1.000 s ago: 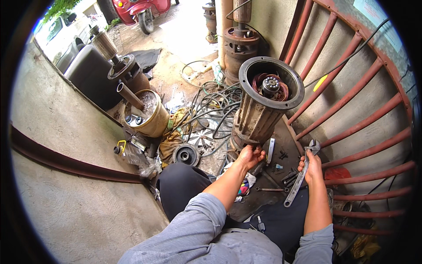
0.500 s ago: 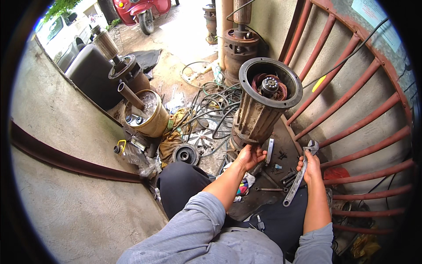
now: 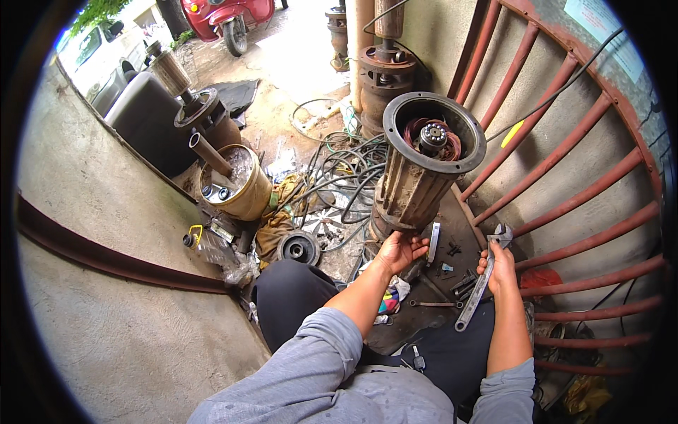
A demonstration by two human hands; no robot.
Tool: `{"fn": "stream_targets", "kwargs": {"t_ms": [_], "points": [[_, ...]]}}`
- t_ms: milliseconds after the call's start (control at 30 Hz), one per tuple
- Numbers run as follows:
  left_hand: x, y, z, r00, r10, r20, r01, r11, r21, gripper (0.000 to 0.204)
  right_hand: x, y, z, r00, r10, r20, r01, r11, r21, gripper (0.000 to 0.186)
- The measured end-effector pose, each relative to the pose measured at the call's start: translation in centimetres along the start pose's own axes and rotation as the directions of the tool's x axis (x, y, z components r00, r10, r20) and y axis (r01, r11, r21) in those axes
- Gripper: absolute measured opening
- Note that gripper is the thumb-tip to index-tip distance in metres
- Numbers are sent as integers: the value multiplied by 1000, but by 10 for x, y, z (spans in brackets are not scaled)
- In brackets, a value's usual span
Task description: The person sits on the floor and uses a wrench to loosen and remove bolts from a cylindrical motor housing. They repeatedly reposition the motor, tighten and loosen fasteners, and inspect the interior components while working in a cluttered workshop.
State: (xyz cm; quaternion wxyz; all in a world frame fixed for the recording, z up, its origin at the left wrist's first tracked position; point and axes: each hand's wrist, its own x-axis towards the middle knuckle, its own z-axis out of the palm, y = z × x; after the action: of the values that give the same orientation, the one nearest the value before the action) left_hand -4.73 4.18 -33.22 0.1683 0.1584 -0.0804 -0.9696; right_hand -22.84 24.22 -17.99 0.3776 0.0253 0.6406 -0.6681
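My left hand (image 3: 401,249) is at the lower front of an upright ribbed motor housing (image 3: 417,198), fingers curled at its bottom rim; what they hold there, if anything, is hidden. The open top shows copper windings (image 3: 450,145) around a bearing (image 3: 433,136). My right hand (image 3: 501,265) grips a large adjustable wrench (image 3: 472,304) near its head, its handle slanting down over my dark-trousered leg. Beside my left hand stands a pale narrow object (image 3: 433,244). Small dark bolts (image 3: 455,249), other tools (image 3: 434,304) and a dark plate (image 3: 387,339) lie below.
Red curved bars (image 3: 565,148) line the right. A bucket (image 3: 247,191), oil jug (image 3: 205,249), ring part (image 3: 298,249), coiled hoses (image 3: 339,169) and rags (image 3: 279,226) crowd the left and middle. More pump assemblies (image 3: 387,85) stand behind; a red scooter (image 3: 226,21) is outside.
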Motion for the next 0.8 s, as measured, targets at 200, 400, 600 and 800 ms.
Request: {"fn": "stream_targets", "kwargs": {"t_ms": [200, 400, 600, 800], "points": [[-1, 2, 6, 995, -27, 99, 26, 1000, 9, 30, 1, 1, -2, 1000, -1, 10, 1, 1000, 0, 23], [-2, -1, 5, 1000, 11, 18, -11, 1000, -11, 31, 3, 2, -3, 1000, -3, 29, 3, 1000, -6, 23], [3, 0, -1, 994, -17, 105, 16, 1000, 10, 33, 1, 2, -3, 999, -1, 48, 2, 1000, -14, 22], [0, 1, 3, 999, 9, 43, -8, 1000, -17, 32, 2, 2, -2, 999, -5, 43, 6, 1000, -22, 24]]}}
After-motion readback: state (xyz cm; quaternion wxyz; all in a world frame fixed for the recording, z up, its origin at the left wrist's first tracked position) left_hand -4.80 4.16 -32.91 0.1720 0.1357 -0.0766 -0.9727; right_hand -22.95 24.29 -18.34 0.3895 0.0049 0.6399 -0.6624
